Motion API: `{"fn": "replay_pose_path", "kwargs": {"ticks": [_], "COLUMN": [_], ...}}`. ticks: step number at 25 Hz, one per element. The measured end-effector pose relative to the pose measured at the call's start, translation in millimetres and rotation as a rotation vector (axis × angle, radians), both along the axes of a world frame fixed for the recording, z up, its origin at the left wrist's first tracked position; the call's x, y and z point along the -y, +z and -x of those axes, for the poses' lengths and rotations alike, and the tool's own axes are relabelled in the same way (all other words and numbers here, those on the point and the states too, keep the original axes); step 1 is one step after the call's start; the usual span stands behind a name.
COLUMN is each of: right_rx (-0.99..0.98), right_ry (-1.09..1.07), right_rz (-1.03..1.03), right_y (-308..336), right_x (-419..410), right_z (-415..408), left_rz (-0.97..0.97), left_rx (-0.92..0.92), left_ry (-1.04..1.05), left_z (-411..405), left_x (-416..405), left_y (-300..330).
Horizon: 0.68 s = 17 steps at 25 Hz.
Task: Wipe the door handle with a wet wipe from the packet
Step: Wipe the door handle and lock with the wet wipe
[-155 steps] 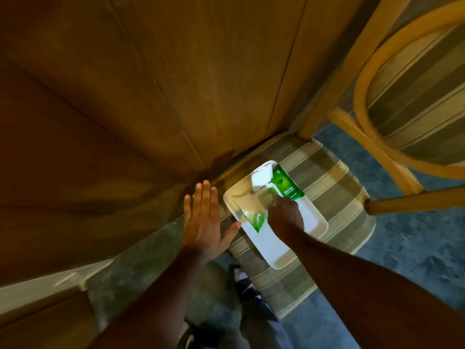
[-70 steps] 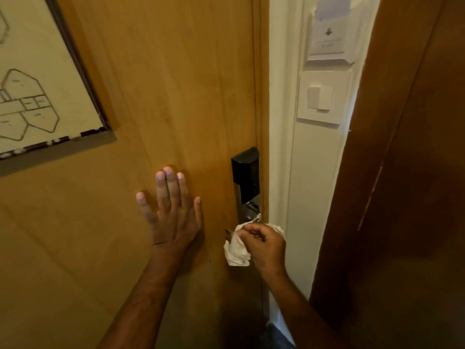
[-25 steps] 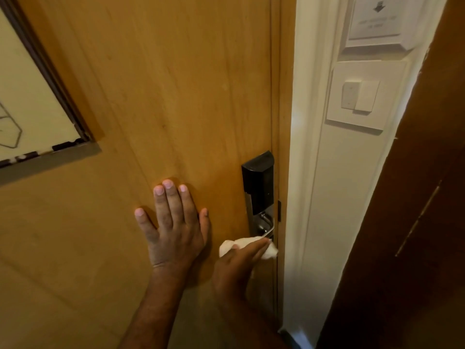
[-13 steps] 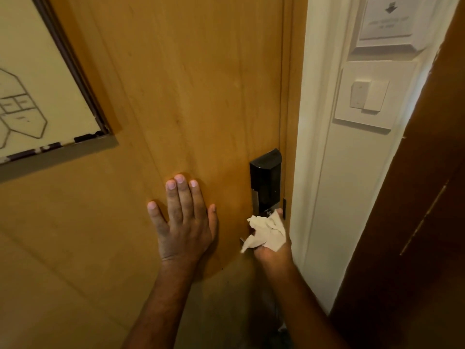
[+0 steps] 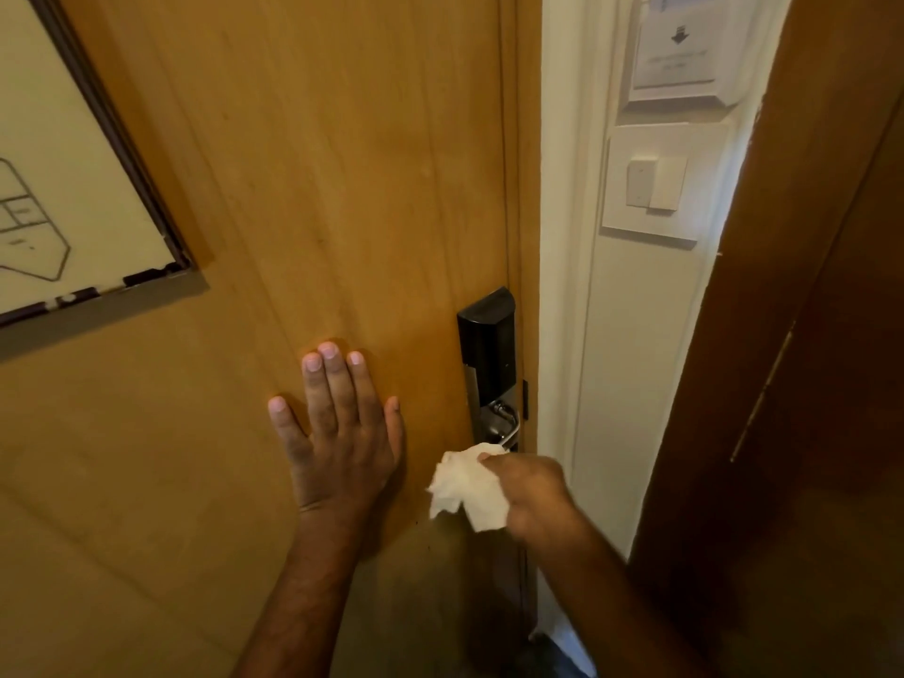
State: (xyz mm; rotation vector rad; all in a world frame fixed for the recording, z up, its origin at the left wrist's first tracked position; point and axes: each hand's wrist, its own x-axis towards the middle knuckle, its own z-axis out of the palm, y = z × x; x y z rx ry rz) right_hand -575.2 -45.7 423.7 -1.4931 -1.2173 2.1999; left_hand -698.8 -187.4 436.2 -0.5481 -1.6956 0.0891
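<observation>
A wooden door (image 5: 342, 188) fills the left of the head view. Near its right edge sits a black lock plate (image 5: 486, 345) with a silver lever handle (image 5: 504, 425) below it. My right hand (image 5: 531, 491) is shut on a crumpled white wet wipe (image 5: 464, 486), which covers the lower end of the handle. My left hand (image 5: 337, 433) lies flat and spread on the door, left of the lock. The packet is out of view.
A framed floor plan (image 5: 58, 163) hangs on the door at upper left. On the white wall strip right of the door are a light switch (image 5: 655, 183) and a card holder (image 5: 677, 51). A dark wooden panel (image 5: 807, 335) stands at the right.
My right hand turned from under the handle, wipe raised against the lock plate, to over the handle's lower end with the wipe hanging below. The left hand stayed pressed on the door.
</observation>
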Motion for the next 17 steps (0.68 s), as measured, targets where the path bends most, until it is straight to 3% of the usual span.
{"fn": "replay_pose_path", "kwargs": {"ticks": [3, 7, 11, 14, 17], "right_rx": [-0.147, -0.28, -0.252, -0.374, -0.304], "right_ry": [-0.255, -0.412, -0.462, -0.442, -0.357], "right_rz": [-0.008, -0.06, 0.027, 0.139, -0.071], "right_y": [4, 12, -2, 3, 12], "right_x": [-40, -79, -82, -64, -33], "right_z": [-17, -25, -39, -32, -8], "left_rz": [-0.005, 0.004, 0.004, 0.002, 0.016], "left_rx": [0.005, 0.025, 0.031, 0.04, 0.045], "left_ry": [-0.024, -0.045, -0.061, -0.083, -0.098], "left_z": [-1, -5, -4, -5, -3], "left_x": [1, 3, 3, 4, 4], "left_y": [4, 7, 5, 5, 5]}}
